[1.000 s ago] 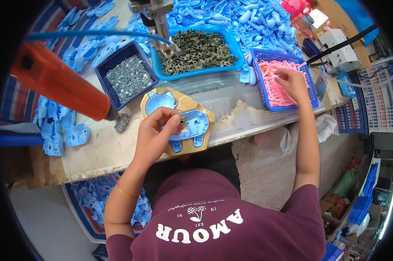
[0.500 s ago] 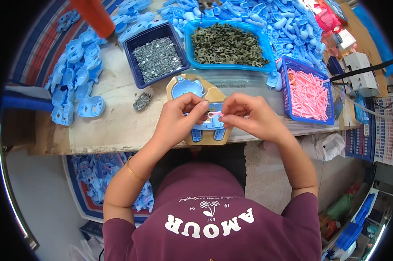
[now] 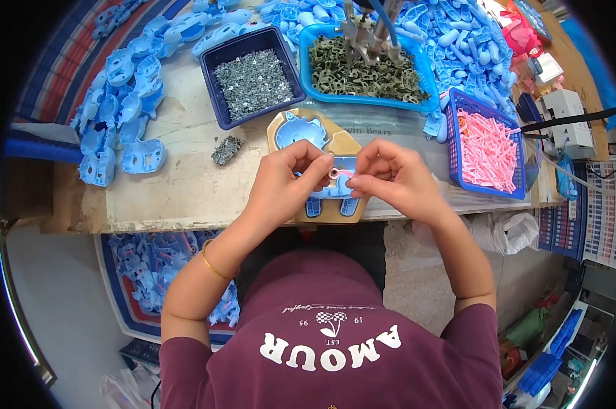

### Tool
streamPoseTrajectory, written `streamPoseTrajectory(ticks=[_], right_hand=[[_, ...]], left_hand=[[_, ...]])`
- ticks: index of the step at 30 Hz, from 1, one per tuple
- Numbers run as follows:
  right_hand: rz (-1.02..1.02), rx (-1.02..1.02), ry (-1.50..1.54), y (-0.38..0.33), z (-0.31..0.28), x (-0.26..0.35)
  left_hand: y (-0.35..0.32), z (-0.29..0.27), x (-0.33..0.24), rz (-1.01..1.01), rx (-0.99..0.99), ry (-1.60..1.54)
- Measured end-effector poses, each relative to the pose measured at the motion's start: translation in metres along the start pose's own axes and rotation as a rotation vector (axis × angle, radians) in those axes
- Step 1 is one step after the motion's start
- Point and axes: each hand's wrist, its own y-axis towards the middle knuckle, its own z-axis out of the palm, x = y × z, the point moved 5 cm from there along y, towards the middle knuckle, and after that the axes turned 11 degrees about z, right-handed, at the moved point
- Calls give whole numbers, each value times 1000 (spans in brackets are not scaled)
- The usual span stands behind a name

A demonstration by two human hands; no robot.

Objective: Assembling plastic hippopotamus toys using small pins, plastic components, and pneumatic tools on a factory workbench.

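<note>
A light blue plastic toy shell (image 3: 301, 131) lies in a tan shaped holder (image 3: 345, 144) at the table's front edge, with two short leg-like parts toward me. Over its lower half, a small pink plastic piece with a ring end (image 3: 334, 174) sits between my hands. My right hand (image 3: 400, 180) pinches the pink piece's far end between thumb and fingers. Thumb and forefinger of my left hand (image 3: 287, 178) are pressed together beside the ring; whatever they hold is hidden.
Beyond the holder stand a dark blue tray of small metal parts (image 3: 298, 82) and a bright blue tray of dark green clips (image 3: 362, 102), with a metal tool head (image 3: 362, 34) over it. Pink sticks fill a purple basket (image 3: 489, 191). Blue shells (image 3: 144, 157) lie left.
A metal tool head has come into view above the green clips, and an orange cylinder at the upper left has gone from view. My fingers have shifted slightly, showing the pink ring more plainly.
</note>
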Motion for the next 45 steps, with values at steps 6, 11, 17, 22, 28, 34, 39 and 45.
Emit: streamPoseTrajectory(ticks=[6,11,17,22,28,34,39,45], right_hand=[[-83,-51,-94,-2,1,1],[-128,-65,-207,-6,4,12],[-254,-59,-362,-6,16,10],[-533,-281,-714,-2,25,15],[-602,-386,-909,13,46,7],[-438,-307,-947,28,49,5],[-447,-199,-1065,40,54,8],[-470,-122,-1000,37,47,5]], left_hand=[[0,1,1,-2,23,-4],[-1,-4,6,-40,113,-142],[-4,-8,12,-81,164,-203],[-7,-15,2,-130,128,-81],[-13,-47,-22,257,-138,561],[-21,-37,-24,526,-125,866],[-28,-24,-20,724,59,919],[-40,-15,-1,725,278,1115]])
